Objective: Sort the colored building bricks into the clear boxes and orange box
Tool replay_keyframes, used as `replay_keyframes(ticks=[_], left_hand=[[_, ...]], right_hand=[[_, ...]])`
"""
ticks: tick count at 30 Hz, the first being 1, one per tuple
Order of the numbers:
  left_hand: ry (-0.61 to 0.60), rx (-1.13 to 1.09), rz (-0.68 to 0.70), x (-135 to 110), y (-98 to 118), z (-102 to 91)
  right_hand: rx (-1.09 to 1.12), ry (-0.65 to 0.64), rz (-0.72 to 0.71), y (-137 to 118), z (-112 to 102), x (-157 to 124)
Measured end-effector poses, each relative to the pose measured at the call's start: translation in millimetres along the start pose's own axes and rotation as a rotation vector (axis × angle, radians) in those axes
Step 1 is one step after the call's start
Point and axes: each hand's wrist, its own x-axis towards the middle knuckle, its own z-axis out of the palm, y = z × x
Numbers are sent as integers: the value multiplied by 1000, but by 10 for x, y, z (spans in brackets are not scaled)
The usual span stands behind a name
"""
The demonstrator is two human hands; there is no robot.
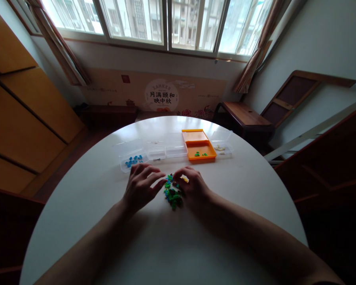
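Observation:
A small pile of green, blue and dark toy bricks [173,196] lies on the table between my two hands. My left hand [142,186] hovers at the pile's left side, thumb and fingers apart, holding nothing that I can see. On the other side, my right hand [193,185] has its fingers curled down at the pile's upper right edge. Small yellow pieces [185,180] show beneath those fingers. Its fingertips are partly hidden, so what they pinch is unclear.
Beyond my hands stand open boxes: a clear box with blue pieces [134,160], an orange box [201,159] with a few green pieces, and a clear box with pale pieces [222,150]. More clear boxes [176,151] sit between. The round white table [178,249] has a curved edge.

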Motion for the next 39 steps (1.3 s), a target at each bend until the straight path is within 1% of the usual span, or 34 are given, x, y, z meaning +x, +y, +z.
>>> replay_keyframes(ticks=[3,5,14,19,21,22,26,28,30,32,34,36,39], left_hand=[[-58,-51,17,-4,38,11],[-69,-77,21,-5,55,18],[-56,-109,44,6,69,10],[-33,-67,42,2,22,16],[12,-25,-9,-9,-36,21],[49,2,-58,-18,-73,22],[225,136,-370,-72,-261,25],[264,184,-481,-106,-360,35],[284,204,-554,-138,-441,53],[285,206,-590,-160,-488,72],[287,202,-601,-165,-490,84],[282,196,-588,-153,-452,82],[262,184,-533,-119,-363,63]], right_hand=[[46,13,-41,-27,10,-1],[52,23,-65,-39,11,0],[51,42,-67,-30,15,-18],[-39,41,-93,-15,11,-8],[-94,42,-109,9,-2,-9],[-119,47,-110,25,-11,-12],[-185,81,-72,94,-55,-41],[-204,90,-52,120,-74,-56],[-217,92,-38,138,-86,-67],[-227,90,-26,148,-92,-73],[-238,90,-15,152,-94,-76],[-251,82,-8,148,-95,-76],[-264,40,-9,130,-95,-73]])
